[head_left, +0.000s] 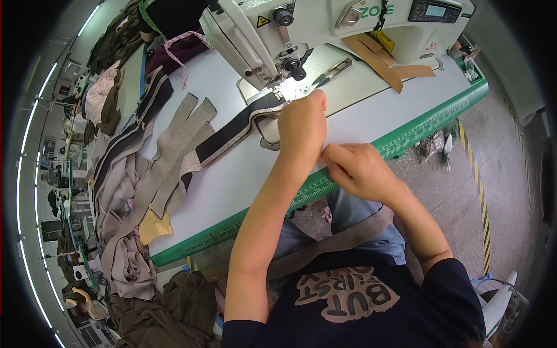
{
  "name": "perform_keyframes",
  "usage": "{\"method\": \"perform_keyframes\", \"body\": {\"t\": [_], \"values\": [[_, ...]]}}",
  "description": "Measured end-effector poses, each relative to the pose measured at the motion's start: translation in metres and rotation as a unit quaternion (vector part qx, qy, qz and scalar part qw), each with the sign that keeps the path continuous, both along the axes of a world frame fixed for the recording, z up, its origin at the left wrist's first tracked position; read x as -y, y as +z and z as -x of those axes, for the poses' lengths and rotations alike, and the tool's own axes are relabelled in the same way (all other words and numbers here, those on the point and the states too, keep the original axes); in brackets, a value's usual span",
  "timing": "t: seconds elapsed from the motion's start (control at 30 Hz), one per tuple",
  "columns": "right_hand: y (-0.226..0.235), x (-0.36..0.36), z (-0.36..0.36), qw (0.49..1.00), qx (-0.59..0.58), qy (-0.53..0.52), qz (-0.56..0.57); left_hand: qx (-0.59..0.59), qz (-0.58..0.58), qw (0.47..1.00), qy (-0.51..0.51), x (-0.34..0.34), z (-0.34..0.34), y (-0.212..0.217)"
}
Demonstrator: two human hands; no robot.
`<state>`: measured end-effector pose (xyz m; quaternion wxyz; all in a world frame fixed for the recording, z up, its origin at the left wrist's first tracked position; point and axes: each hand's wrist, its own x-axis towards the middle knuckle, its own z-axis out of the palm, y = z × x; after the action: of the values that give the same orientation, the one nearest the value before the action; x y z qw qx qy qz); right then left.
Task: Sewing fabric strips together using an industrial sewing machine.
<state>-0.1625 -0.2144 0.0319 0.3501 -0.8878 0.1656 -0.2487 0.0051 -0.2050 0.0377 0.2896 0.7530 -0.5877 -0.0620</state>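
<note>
Fingers of left hand (303, 123) and right hand (361, 172) curl; grip, I cannot tell. Black-and-grey fabric strip (227, 139) lies on pale tabletop (223, 194), long axis diagonal, pointing up-right to white, green-lettered sewing machine (322, 37).

The cloth strip (235, 131) looks matt, the sewing machine (325, 38) glossy.
</note>
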Motion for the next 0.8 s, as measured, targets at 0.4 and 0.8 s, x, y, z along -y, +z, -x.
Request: {"method": "perform_keyframes", "body": {"t": [0.4, 0.8], "values": [[0.037, 0.063, -0.091, 0.846, 0.042, 0.005, -0.532, 0.102, -0.118, 0.988, -0.012, -0.062, 0.014, 0.015], [0.015, 0.045, -0.123, 0.81, 0.122, -0.02, -0.574, -0.038, -0.05, 0.998, -0.007, -0.08, -0.016, -0.004]]}}
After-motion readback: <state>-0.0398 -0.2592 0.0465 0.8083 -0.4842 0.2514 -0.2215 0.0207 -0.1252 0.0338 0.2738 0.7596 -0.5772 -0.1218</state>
